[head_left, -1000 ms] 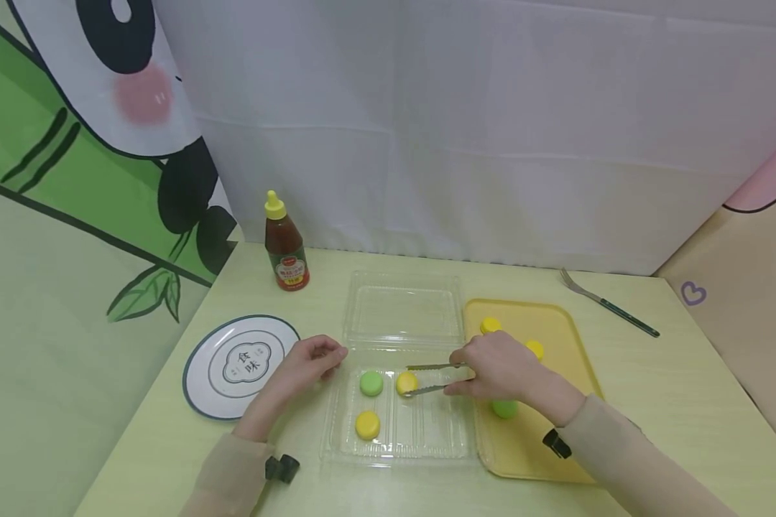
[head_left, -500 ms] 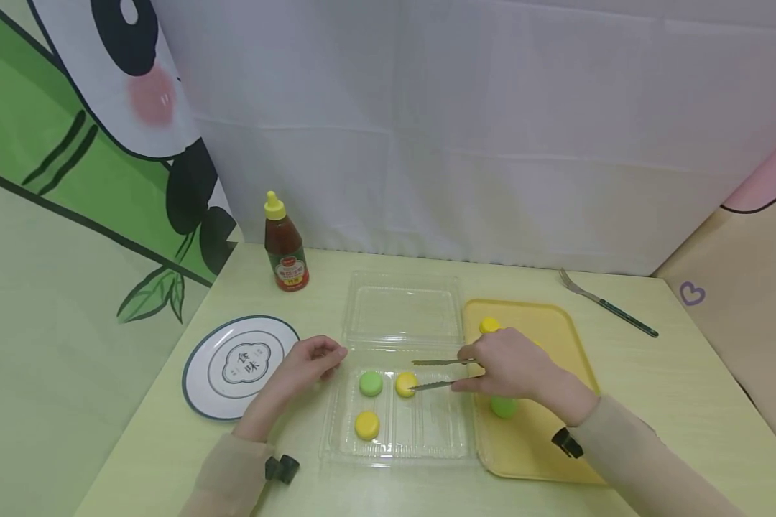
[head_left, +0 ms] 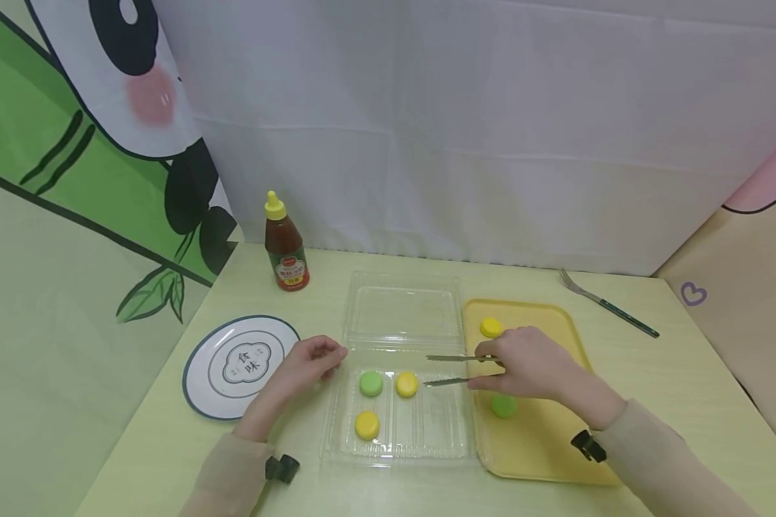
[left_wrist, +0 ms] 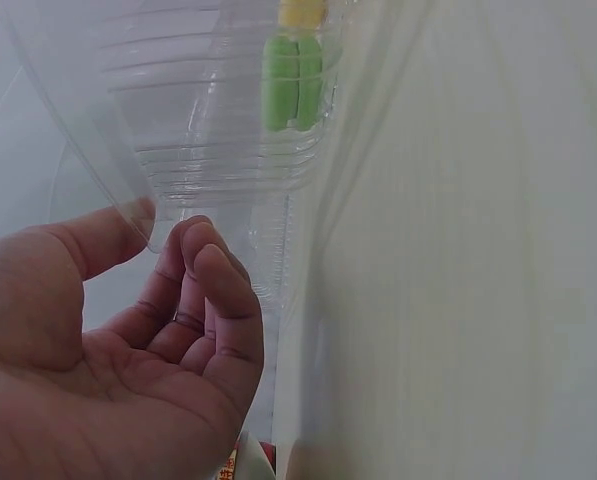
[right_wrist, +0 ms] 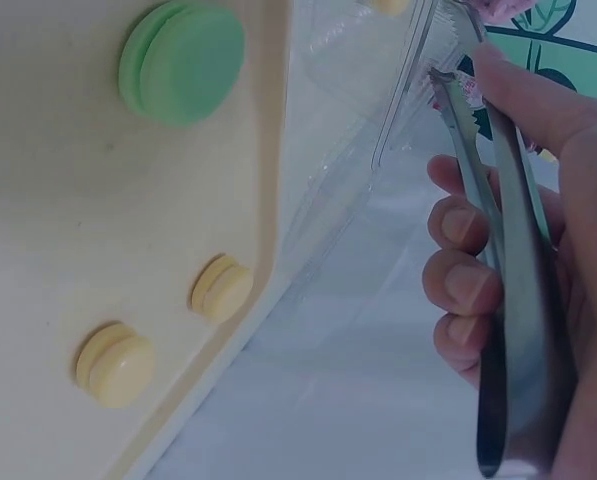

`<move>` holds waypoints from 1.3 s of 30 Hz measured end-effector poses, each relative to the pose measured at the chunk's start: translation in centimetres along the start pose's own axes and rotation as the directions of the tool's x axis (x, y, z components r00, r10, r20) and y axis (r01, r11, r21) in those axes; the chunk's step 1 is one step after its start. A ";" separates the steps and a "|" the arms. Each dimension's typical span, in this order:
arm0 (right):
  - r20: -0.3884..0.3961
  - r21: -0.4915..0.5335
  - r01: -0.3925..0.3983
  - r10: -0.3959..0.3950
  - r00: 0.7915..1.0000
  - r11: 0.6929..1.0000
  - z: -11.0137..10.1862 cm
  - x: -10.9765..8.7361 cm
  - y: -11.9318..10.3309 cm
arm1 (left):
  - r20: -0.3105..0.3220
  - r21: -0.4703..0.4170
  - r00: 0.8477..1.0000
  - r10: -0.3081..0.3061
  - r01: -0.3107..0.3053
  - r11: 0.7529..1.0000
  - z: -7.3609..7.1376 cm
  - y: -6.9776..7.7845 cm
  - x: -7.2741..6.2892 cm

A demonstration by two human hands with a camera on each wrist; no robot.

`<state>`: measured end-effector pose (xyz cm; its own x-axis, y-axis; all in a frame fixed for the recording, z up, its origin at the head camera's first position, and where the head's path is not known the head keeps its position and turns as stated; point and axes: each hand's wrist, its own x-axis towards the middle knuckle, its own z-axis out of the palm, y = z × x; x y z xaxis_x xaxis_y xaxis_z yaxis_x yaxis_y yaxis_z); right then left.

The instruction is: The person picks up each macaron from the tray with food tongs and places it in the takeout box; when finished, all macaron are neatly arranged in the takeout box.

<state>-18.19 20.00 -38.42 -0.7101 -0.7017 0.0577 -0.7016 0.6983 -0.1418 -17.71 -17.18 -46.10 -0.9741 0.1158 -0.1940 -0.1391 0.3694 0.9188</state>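
My left hand point(head_left: 312, 361) pinches the rim of a clear plastic box point(left_wrist: 213, 170) at its left corner, thumb on one side and curled fingers on the other. In the box's base sit a green macaron point(head_left: 371, 383) and two yellow macarons, one beside it point(head_left: 407, 384) and one nearer point(head_left: 367, 425). My right hand point(head_left: 529, 364) grips metal tongs point(right_wrist: 523, 300) with serrated tips. Their arms stand apart, with nothing between them, over the box's right side. Beneath that hand, the yellow tray point(head_left: 543, 452) bears a green macaron point(right_wrist: 183, 65) and two yellow macarons point(right_wrist: 121, 370).
The box's lid point(head_left: 404, 309) lies folded back behind its base. A white plate point(head_left: 210, 373) with a blue rim is on the left. A sauce bottle point(head_left: 286, 248) stands at the back left, and a fork point(head_left: 611, 307) lies at the back right.
My right hand has drawn the tongs back to the right, off the yellow macaron, which stays in the box. The left hand holds its place.
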 end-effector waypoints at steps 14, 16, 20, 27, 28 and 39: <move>-0.043 0.025 -0.020 0.021 0.999 1.000 -1.4 -2.6 1.2 | 0.000 0.000 1.000 -0.008 0.008 1.000 0.0 0.1 0.0; -0.043 0.023 -0.027 0.028 0.999 0.999 -1.7 -3.0 1.3 | 0.000 -0.002 1.000 -0.008 0.008 1.000 0.0 0.1 0.0; -0.061 0.008 -0.034 0.034 0.998 0.999 -1.9 -3.8 1.6 | 0.003 -0.005 1.000 -0.010 0.010 1.000 0.0 0.2 0.0; -0.105 -0.048 -0.052 0.047 0.993 0.997 -1.8 -5.3 2.6 | 0.005 -0.017 1.000 0.003 -0.003 1.000 0.0 0.0 0.0; -0.113 -0.050 -0.052 0.046 0.993 0.997 -1.8 -5.5 2.8 | 0.004 -0.022 1.000 0.005 -0.005 1.000 0.0 -0.1 0.1; -0.132 -0.052 -0.082 0.074 0.988 0.995 -2.0 -7.9 3.7 | 0.002 -0.033 1.000 0.005 -0.005 0.999 0.0 -0.3 0.1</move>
<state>-15.32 28.44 -37.45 -0.7618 -0.6231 0.1773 -0.6433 0.7598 -0.0941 -17.76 -17.28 -46.36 -0.9744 0.1201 -0.1899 -0.1398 0.3377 0.9308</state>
